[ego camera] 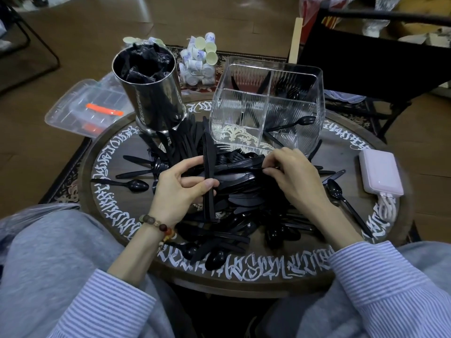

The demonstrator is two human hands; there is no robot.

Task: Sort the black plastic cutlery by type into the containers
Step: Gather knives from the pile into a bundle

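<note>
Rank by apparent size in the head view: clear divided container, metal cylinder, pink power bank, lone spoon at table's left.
1. clear divided container
2. metal cylinder
3. pink power bank
4. lone spoon, longer than the power bank but far thinner

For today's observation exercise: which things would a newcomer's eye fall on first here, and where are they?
The heap of black cutlery fills the middle of the round lettered table. Over it, the left hand grips a bundle of knives and the right hand picks at the heap. Behind stand a metal canister and a clear divided container.
</note>
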